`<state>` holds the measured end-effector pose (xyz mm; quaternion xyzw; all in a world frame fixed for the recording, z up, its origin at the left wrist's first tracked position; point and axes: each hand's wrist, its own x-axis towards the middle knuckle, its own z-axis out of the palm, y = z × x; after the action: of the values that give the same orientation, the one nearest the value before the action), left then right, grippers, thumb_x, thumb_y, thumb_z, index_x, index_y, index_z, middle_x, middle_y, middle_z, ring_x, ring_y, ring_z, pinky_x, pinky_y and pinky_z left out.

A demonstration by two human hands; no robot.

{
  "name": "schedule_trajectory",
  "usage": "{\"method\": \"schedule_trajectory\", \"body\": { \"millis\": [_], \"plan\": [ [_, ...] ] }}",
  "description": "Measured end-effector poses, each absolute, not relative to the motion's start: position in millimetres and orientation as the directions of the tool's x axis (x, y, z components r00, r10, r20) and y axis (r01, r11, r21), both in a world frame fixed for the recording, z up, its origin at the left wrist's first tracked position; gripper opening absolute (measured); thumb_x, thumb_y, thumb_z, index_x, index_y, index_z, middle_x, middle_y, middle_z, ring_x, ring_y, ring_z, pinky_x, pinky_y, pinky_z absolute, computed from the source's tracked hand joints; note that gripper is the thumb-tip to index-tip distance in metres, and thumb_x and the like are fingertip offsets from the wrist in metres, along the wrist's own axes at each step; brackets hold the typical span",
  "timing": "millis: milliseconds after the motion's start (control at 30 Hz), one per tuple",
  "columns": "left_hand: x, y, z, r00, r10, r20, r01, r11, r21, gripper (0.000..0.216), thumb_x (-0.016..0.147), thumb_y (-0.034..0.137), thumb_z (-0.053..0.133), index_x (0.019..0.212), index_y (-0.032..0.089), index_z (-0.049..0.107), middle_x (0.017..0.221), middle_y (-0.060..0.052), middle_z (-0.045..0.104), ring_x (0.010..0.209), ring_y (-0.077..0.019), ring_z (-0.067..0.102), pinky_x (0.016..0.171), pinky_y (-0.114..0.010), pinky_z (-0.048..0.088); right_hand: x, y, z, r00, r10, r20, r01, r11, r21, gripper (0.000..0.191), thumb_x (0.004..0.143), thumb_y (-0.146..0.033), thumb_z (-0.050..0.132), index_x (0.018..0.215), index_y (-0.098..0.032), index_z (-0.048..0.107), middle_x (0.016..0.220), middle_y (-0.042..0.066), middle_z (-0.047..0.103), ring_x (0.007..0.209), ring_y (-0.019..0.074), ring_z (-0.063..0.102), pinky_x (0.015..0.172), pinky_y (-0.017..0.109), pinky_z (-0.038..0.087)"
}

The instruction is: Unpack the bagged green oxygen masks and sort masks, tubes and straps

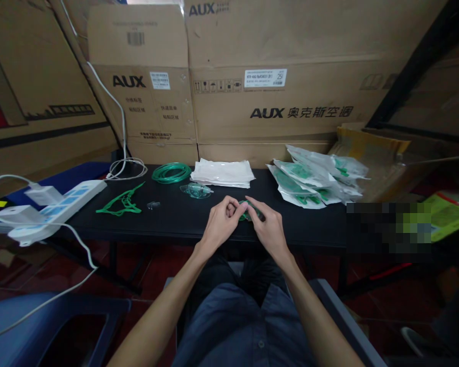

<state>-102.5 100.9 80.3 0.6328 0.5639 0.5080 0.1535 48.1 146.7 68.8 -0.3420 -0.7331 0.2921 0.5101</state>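
Note:
My left hand (221,219) and my right hand (266,227) meet at the front edge of the black table (183,216), fingers pinched on a small green plastic piece (246,211) held between them. Most of that piece is hidden by my fingers. Just behind my hands lies a clear green mask (196,190). A coil of green tubing (171,173) sits further back, beside a stack of empty clear bags (222,173).
A pile of packed bags with green parts (317,178) lies at the right. Green straps (121,202) and a small clear connector (153,205) lie at the left, past them a white power strip (57,210) with plugged chargers. Cardboard boxes (275,76) wall the back.

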Motion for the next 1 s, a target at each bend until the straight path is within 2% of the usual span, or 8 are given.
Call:
{"method": "schedule_trajectory", "body": {
  "millis": [167, 333, 433, 567, 667, 767, 933, 1000],
  "plan": [
    [-104, 101, 80, -0.082, 0.86, 0.504, 0.578, -0.37, 0.727, 0.027, 0.101, 0.04, 0.052, 0.089, 0.02, 0.065, 0.074, 0.002, 0.056, 0.066, -0.0132, 0.048, 0.065, -0.026, 0.038, 46, 143, 67, -0.23, 0.784, 0.576, 0.208, 0.618, -0.758, 0.033, 0.096, -0.034, 0.06, 0.124, -0.026, 0.074, 0.125, 0.009, 0.073, 0.115, 0.0279, 0.068, 0.105, 0.041, 0.049],
    [-101, 98, 83, -0.035, 0.846, 0.531, 0.592, -0.411, 0.693, 0.027, 0.101, 0.034, 0.052, 0.081, 0.02, 0.063, 0.073, 0.002, 0.051, 0.067, -0.0139, 0.047, 0.067, -0.027, 0.039, 47, 144, 67, -0.143, 0.823, 0.549, 0.248, 0.567, -0.785, 0.034, 0.096, -0.038, 0.06, 0.123, -0.024, 0.075, 0.124, 0.011, 0.074, 0.113, 0.0301, 0.068, 0.105, 0.043, 0.049],
    [-99, 95, 86, 0.016, 0.841, 0.54, 0.573, -0.451, 0.685, 0.027, 0.099, 0.033, 0.053, 0.078, 0.02, 0.062, 0.076, 0.0, 0.053, 0.068, -0.0141, 0.048, 0.067, -0.027, 0.04, 51, 149, 68, -0.064, 0.864, 0.5, 0.258, 0.498, -0.828, 0.04, 0.097, -0.044, 0.055, 0.123, -0.021, 0.074, 0.122, 0.013, 0.075, 0.1, 0.0308, 0.072, 0.093, 0.043, 0.055],
    [-100, 95, 86, -0.024, 0.845, 0.534, 0.49, -0.455, 0.743, 0.029, 0.101, 0.039, 0.05, 0.082, 0.02, 0.061, 0.08, -0.001, 0.061, 0.068, -0.0137, 0.052, 0.067, -0.026, 0.042, 57, 156, 65, -0.036, 0.894, 0.447, 0.225, 0.443, -0.868, 0.044, 0.096, -0.046, 0.057, 0.127, -0.019, 0.073, 0.109, 0.013, 0.078, 0.073, 0.025, 0.073, 0.073, 0.037, 0.057],
    [-104, 100, 81, -0.134, 0.863, 0.487, 0.461, -0.38, 0.802, 0.029, 0.105, 0.044, 0.041, 0.098, 0.021, 0.057, 0.078, 0.001, 0.063, 0.065, -0.0126, 0.052, 0.065, -0.024, 0.042, 58, 159, 63, -0.069, 0.882, 0.465, 0.183, 0.47, -0.864, 0.04, 0.092, -0.04, 0.063, 0.125, -0.02, 0.074, 0.113, 0.012, 0.076, 0.086, 0.0245, 0.072, 0.081, 0.036, 0.056],
    [-107, 104, 77, -0.203, 0.871, 0.448, 0.48, -0.31, 0.821, 0.031, 0.102, 0.049, 0.046, 0.101, 0.021, 0.059, 0.072, 0.003, 0.059, 0.065, -0.0127, 0.052, 0.064, -0.024, 0.041, 58, 159, 62, -0.096, 0.872, 0.48, 0.131, 0.489, -0.863, 0.035, 0.09, -0.033, 0.063, 0.12, -0.02, 0.076, 0.122, 0.011, 0.073, 0.106, 0.0254, 0.069, 0.094, 0.036, 0.054],
    [-104, 102, 78, -0.143, 0.891, 0.43, 0.576, -0.279, 0.768, 0.031, 0.092, 0.052, 0.064, 0.091, 0.022, 0.071, 0.062, 0.006, 0.05, 0.059, -0.0129, 0.044, 0.061, -0.025, 0.036, 57, 159, 61, -0.11, 0.883, 0.456, 0.067, 0.465, -0.883, 0.033, 0.089, -0.031, 0.062, 0.117, -0.019, 0.076, 0.125, 0.013, 0.07, 0.115, 0.027, 0.066, 0.1, 0.04, 0.052],
    [-102, 101, 79, -0.09, 0.892, 0.443, 0.625, -0.296, 0.723, 0.025, 0.091, 0.046, 0.066, 0.09, 0.022, 0.074, 0.065, 0.005, 0.054, 0.061, -0.0133, 0.045, 0.063, -0.026, 0.036, 57, 159, 60, -0.13, 0.887, 0.444, 0.037, 0.451, -0.892, 0.034, 0.089, -0.032, 0.063, 0.118, -0.019, 0.074, 0.126, 0.014, 0.069, 0.114, 0.0271, 0.066, 0.1, 0.041, 0.052]
  ]
}}
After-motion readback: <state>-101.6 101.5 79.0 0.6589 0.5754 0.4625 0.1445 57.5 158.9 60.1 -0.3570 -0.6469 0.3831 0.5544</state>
